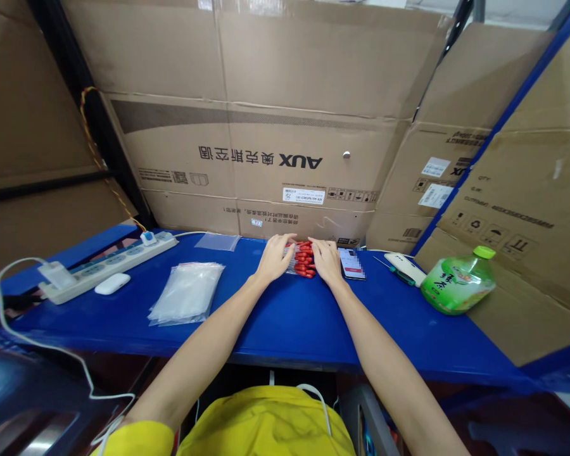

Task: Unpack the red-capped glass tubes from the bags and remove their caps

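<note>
Red-ended slender pieces [304, 260] lie bunched together sideways.

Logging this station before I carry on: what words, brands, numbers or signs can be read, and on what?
"AUX 奥克斯空调": upside down on the back cardboard.
"QTY:": right-hand cardboard, with recycling and umbrella signs; its dimension line is blurred.
Green bottle: seemingly "茶", the rest unclear.
Phone screen and white label print: too small or blurred.
Red-tipped pieces: no readable text.

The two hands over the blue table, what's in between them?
In the head view, a cluster of small red pieces lies on the blue table between the left hand and the right hand.
</note>
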Motion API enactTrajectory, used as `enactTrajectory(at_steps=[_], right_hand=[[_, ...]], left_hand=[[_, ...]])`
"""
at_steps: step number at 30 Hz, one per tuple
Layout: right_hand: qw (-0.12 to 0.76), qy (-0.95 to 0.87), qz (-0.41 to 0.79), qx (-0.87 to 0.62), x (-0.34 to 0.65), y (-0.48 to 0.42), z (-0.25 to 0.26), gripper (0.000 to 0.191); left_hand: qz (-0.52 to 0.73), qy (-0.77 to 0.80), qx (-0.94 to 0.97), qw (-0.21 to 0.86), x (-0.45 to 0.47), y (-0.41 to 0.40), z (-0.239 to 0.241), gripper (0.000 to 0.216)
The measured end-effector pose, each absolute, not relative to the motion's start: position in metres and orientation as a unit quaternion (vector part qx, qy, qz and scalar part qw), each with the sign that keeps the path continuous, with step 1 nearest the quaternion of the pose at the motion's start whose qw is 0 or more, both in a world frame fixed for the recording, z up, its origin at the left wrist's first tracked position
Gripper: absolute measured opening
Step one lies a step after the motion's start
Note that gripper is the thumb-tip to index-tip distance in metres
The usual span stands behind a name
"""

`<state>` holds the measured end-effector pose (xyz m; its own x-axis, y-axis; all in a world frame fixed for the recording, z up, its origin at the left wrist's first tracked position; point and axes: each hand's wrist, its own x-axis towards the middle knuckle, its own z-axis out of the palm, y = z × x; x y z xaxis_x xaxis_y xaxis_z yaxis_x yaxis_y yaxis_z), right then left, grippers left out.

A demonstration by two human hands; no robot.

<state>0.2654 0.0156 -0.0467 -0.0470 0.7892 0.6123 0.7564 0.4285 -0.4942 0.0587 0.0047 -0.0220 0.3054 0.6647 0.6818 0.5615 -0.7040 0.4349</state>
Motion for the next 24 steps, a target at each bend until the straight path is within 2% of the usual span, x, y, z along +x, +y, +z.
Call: enactTrajectory(at_steps=[6, 11, 16, 24], right_hand=[[0.500, -0.699, -0.026, -0.510, 0.264, 0.016, -0.040, 0.045], [0.562, -0.685, -0.061, -0.460, 0.259, 0.005, -0.029, 0.033], [0.559, -0.728, -0.052, -0.394, 0.250, -0.013, -0.021, 0.023], [0.517, -0.761, -0.022, -0.393, 0.256, -0.022, -0.020, 0.015]], left_hand=[[0.457, 0.377, 0.805, 0.017, 0.061, 0.004, -0.021, 0.034], [0.437, 0.369, 0.819, -0.040, 0.063, -0.002, -0.013, 0.039], [0.348, 0.378, 0.857, -0.031, 0.065, -0.005, -0.010, 0.032], [0.255, 0.409, 0.876, 0.007, 0.067, -0.021, 0.000, 0.029]])
